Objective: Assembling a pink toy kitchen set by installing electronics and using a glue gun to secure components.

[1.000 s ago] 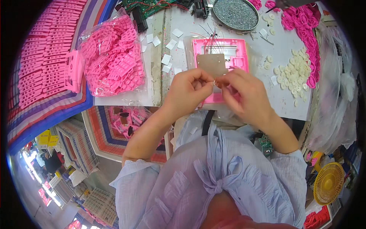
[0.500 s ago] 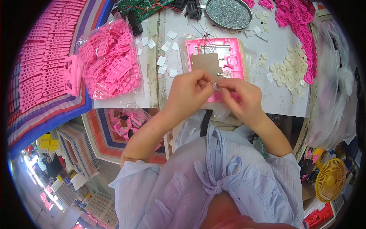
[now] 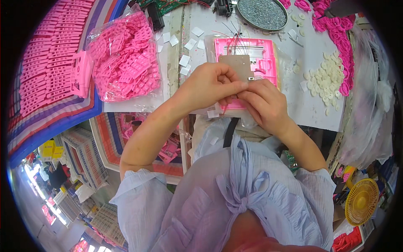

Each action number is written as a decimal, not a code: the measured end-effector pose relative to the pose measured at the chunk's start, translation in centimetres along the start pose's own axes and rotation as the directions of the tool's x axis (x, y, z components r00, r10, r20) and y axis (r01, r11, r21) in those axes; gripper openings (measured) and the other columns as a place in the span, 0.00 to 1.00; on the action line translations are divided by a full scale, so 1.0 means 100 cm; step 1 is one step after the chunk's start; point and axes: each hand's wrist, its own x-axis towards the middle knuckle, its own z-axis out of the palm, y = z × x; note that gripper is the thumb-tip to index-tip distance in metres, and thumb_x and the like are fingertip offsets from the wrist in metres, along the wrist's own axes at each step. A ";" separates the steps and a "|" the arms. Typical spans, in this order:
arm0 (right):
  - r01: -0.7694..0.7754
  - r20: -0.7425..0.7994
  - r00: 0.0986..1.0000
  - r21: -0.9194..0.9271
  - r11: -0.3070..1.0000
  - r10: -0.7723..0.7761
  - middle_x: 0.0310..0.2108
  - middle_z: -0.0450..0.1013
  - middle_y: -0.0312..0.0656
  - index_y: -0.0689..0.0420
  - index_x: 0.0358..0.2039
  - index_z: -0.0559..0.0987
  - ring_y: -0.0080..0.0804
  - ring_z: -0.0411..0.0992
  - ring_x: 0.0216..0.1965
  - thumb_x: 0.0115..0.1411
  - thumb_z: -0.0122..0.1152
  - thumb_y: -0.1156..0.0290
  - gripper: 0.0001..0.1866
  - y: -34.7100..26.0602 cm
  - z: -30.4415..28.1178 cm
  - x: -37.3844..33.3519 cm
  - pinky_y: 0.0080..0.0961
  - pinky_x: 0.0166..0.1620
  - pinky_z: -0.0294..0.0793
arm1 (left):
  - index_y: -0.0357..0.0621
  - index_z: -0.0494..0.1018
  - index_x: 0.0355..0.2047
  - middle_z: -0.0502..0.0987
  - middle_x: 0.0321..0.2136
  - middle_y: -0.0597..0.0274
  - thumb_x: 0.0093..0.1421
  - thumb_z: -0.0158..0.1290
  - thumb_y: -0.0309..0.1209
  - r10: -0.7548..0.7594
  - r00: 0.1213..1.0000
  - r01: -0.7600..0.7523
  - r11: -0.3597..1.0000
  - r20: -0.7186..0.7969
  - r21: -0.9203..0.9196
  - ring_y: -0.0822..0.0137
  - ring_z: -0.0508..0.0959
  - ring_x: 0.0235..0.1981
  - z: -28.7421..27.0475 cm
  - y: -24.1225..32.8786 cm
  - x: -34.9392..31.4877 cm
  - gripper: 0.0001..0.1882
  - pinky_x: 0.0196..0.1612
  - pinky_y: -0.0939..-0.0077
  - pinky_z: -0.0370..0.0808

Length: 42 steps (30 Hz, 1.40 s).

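Note:
A pink plastic casing [image 3: 273,63] lies open in front of me, its inner side up. A brown circuit board [image 3: 234,62] sits in it, with thin red and dark wires [image 3: 237,38] rising from the far end. My left hand [image 3: 212,86] is over the board's near left edge, thumb pointing right and fingers curled under. My right hand [image 3: 268,103] meets it from the right, fingers bent and closed at the casing's near end. The fingertips touch one another and hide whatever is between them. A small white square [image 3: 213,114] is just below my left hand.
White squares [image 3: 190,44] lie scattered left of the casing. Farther left are a bag of pink parts [image 3: 124,63] and a blue-rimmed crate [image 3: 54,143]. A round tray of screws [image 3: 262,14] stands beyond; white discs [image 3: 325,80] and pink pieces [image 3: 336,38] lie right.
Before, both hands pinched a small whitish piece above the board's near edge. Now the left thumb reaches over to the right hand, and small white squares show below the left hand and on my lap.

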 end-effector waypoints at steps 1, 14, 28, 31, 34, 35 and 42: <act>0.002 0.002 1.000 0.006 1.000 -0.002 0.37 0.77 0.38 0.57 0.36 0.81 0.36 0.75 0.35 0.49 0.68 0.76 0.12 0.000 0.001 0.000 0.29 0.31 0.76 | 0.35 0.74 0.40 0.80 0.27 0.63 0.66 0.57 0.28 0.019 1.000 -0.019 1.000 -0.002 0.007 0.76 0.80 0.25 -0.001 -0.006 0.001 0.08 0.27 0.83 0.76; -0.011 0.066 0.998 -0.063 0.998 0.015 0.37 0.76 0.36 0.55 0.36 0.82 0.35 0.74 0.36 0.49 0.68 0.74 0.12 0.001 0.004 -0.003 0.28 0.30 0.76 | 0.36 0.76 0.41 0.79 0.27 0.59 0.58 0.57 0.22 0.446 0.880 -0.292 0.781 -0.165 0.552 0.68 0.80 0.26 0.013 -0.013 -0.008 0.10 0.30 0.76 0.76; -0.015 0.160 0.987 -0.041 0.999 0.021 0.35 0.74 0.38 0.57 0.35 0.81 0.37 0.72 0.37 0.49 0.69 0.74 0.11 -0.001 -0.008 -0.004 0.29 0.33 0.76 | 0.42 0.76 0.40 0.79 0.30 0.57 0.57 0.60 0.22 0.737 0.674 -0.472 0.480 -0.047 0.739 0.57 0.81 0.30 0.018 -0.038 -0.008 0.10 0.31 0.68 0.78; -0.015 0.178 0.984 -0.063 0.998 0.025 0.35 0.74 0.38 0.57 0.35 0.82 0.35 0.72 0.36 0.49 0.70 0.73 0.11 -0.002 -0.006 -0.004 0.28 0.33 0.75 | 0.45 0.75 0.40 0.77 0.31 0.59 0.54 0.59 0.23 0.711 0.703 -0.456 0.419 0.029 0.786 0.55 0.80 0.34 0.015 -0.035 -0.010 0.13 0.33 0.63 0.77; -0.005 0.184 0.983 -0.077 0.997 0.020 0.35 0.74 0.37 0.56 0.35 0.82 0.35 0.71 0.36 0.49 0.70 0.72 0.11 -0.003 -0.004 -0.003 0.28 0.33 0.75 | 0.47 0.74 0.39 0.76 0.31 0.62 0.51 0.59 0.25 0.698 0.709 -0.461 0.351 0.100 0.815 0.57 0.79 0.36 0.013 -0.029 -0.013 0.13 0.33 0.63 0.78; 0.001 0.187 0.982 -0.084 0.996 0.015 0.34 0.74 0.36 0.56 0.35 0.82 0.35 0.71 0.36 0.49 0.70 0.71 0.11 -0.004 -0.004 -0.002 0.28 0.33 0.75 | 0.47 0.74 0.39 0.75 0.31 0.63 0.51 0.59 0.25 0.698 0.706 -0.465 0.325 0.123 0.823 0.58 0.79 0.37 0.013 -0.027 -0.014 0.14 0.33 0.64 0.78; -0.004 0.280 0.959 -0.124 0.992 0.038 0.34 0.72 0.35 0.56 0.35 0.82 0.35 0.71 0.37 0.51 0.69 0.68 0.11 -0.007 -0.004 0.000 0.30 0.35 0.75 | 0.46 0.76 0.43 0.76 0.32 0.60 0.52 0.56 0.24 0.640 0.738 -0.481 0.276 0.214 0.832 0.57 0.80 0.35 0.010 -0.023 -0.015 0.16 0.34 0.67 0.78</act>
